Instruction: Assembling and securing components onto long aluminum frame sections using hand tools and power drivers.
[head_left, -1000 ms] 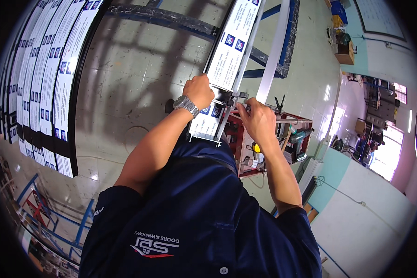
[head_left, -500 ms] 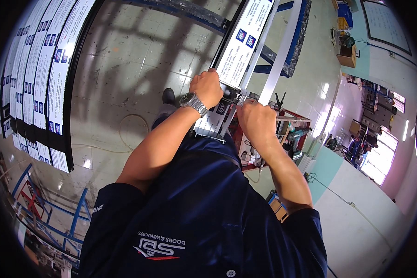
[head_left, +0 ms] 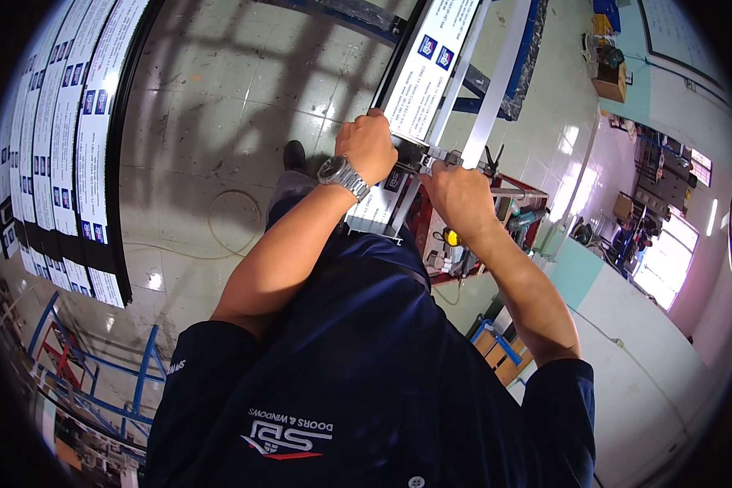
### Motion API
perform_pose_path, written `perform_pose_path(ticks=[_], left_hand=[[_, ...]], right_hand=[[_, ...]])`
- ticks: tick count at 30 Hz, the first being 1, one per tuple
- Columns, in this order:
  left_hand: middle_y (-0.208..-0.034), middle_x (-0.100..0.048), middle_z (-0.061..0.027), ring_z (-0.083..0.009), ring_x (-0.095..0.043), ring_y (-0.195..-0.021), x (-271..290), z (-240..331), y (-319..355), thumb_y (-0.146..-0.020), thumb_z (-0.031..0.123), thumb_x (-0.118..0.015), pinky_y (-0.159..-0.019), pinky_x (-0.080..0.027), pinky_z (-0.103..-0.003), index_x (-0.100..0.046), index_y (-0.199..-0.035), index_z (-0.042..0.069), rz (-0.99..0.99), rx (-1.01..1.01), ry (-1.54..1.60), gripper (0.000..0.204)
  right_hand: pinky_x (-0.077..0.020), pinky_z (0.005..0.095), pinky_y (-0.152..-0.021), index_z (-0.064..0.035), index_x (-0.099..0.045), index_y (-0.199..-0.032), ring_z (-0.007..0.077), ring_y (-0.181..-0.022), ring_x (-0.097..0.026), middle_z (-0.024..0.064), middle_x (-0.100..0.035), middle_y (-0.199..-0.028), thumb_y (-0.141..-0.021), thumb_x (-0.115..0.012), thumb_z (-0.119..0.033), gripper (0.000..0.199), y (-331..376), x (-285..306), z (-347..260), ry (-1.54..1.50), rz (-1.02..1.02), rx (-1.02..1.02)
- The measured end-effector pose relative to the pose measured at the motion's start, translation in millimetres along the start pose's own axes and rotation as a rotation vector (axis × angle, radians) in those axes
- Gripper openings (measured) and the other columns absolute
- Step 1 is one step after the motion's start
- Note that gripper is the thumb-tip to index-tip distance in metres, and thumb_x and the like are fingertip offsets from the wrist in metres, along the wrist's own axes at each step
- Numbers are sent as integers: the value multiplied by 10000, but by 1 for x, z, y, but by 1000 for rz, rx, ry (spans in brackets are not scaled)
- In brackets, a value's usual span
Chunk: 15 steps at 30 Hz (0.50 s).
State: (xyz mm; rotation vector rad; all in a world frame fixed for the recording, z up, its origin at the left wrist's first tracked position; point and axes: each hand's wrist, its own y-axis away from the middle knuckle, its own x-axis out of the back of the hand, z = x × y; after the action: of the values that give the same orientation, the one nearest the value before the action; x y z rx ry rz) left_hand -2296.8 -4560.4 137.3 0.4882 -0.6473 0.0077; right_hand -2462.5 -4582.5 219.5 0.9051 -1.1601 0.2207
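Note:
A long dark frame profile (head_left: 419, 93), its face covered in white printed protective film, runs from the far side towards my waist. My left hand (head_left: 366, 150), a steel watch on its wrist, has its fingers curled over the profile's left edge. At the profile's right side my right hand (head_left: 461, 195) is closed beside a small metal end piece (head_left: 433, 156). Its fingertips are partly hidden, so what they pinch is unclear. Between my hands a dark gap crosses the film, and the film-covered near end (head_left: 374, 203) lies close to my waist.
Several film-covered profiles (head_left: 93, 154) are stacked at the left. A pale strip (head_left: 496, 89) and a blue support frame (head_left: 516, 81) stand beyond my right hand. Nearby, a red cart (head_left: 537, 191) carries tools and a yellow tape measure (head_left: 451, 237). A thin hose (head_left: 211, 215) loops on the floor.
Both hands have shifted slightly; the left is a little farther up the profile, the right a little to the right and nearer. The yellow tape measure on the cart now shows.

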Motion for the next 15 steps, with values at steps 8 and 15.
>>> perform_pose_path(ticks=[8, 15], left_hand=[[-915, -690, -267, -408, -682, -891, -7, -3, -5, -739, 78, -680, -869, -527, -443, -578, -1111, -92, 0, -27, -49, 422], [-910, -693, -265, -408, -683, -896, -4, -4, -5, -734, 67, -682, -859, -528, -457, -582, -1022, -67, -25, -16, -21, 332]], right_hand=[[-515, 378, -477, -52, -583, -790, 304, -544, -651, 126, -640, -650, -915, -655, -368, 347, 15, 4, 5, 59, 217, -7], [-514, 379, -478, -41, -554, -770, 309, -521, -637, 132, -623, -616, -932, -648, -338, 351, 14, -2, 14, -52, 270, 7]])
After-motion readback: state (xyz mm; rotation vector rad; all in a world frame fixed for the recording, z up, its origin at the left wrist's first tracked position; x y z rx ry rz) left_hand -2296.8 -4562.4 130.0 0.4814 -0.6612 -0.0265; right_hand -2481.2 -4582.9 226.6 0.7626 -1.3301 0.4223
